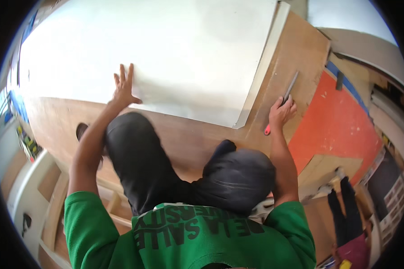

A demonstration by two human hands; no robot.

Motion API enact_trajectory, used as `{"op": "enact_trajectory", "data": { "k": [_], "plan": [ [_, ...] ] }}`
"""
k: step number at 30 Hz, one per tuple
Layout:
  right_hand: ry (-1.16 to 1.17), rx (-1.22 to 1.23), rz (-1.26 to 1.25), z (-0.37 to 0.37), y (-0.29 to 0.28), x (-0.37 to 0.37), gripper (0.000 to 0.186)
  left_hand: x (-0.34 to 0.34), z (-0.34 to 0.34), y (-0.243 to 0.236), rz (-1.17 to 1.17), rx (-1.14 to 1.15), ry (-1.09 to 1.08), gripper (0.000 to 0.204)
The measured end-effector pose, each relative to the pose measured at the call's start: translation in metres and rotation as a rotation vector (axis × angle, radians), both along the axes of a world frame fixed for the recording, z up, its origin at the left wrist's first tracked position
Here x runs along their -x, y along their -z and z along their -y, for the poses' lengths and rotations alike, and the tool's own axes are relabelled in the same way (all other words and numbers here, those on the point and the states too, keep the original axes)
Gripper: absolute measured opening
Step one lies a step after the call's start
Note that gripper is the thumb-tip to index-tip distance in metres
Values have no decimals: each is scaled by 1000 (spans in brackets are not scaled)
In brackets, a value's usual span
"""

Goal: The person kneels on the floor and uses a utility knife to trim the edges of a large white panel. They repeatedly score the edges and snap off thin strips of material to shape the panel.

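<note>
Near on the white panel [175,49], the left hand [122,95] rests splayed; right of the panel, the right hand [282,113] grips a red-handled tool [293,80] pointing far and slightly right.

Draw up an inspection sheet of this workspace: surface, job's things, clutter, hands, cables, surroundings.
Surface: broad brown wooden board, under the sheet.
Job's things: large flat white sheet; slim grey-bladed tool with black-and-red handle.
Clutter: orange-red flat panel at right, tan flat piece at its near end.
Hands: left hand spread at the sheet's near edge; right hand closed around the tool's handle.
Cables: nothing seen.
Surroundings: another person in maroon top, lower right.
</note>
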State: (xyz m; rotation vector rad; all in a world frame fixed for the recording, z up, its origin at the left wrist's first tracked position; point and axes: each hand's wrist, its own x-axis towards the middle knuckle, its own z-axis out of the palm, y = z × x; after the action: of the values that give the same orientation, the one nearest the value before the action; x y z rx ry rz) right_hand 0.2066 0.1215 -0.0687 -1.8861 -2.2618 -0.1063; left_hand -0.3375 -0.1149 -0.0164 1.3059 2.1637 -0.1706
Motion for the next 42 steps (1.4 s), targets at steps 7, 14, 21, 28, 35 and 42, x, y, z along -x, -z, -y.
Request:
{"op": "enact_trajectory", "data": {
  "k": [7,14,21,28,35,42],
  "plan": [
    [61,85,-24,-2,3,-1,47,-14,-47,-41,218,150,-281,105],
    [62,91,-4,1,-3,2,43,-195,-1,-32,128,-314,-1471,75],
    [-53,156,3,-14,16,-20,37,-329,-26,4,319,-865,-1793,60],
    [-49,810,-420,-24,-96,-9,31,-339,-33,-7,671,-896,-2063,52],
    [-403,1387,-435,35,-180,79,38,-363,-36,17,810,-1039,-2136,49],
    [-722,1462,-124,79,-187,128,46,-358,-20,3,1144,-1162,-2196,48]
  ]
}}
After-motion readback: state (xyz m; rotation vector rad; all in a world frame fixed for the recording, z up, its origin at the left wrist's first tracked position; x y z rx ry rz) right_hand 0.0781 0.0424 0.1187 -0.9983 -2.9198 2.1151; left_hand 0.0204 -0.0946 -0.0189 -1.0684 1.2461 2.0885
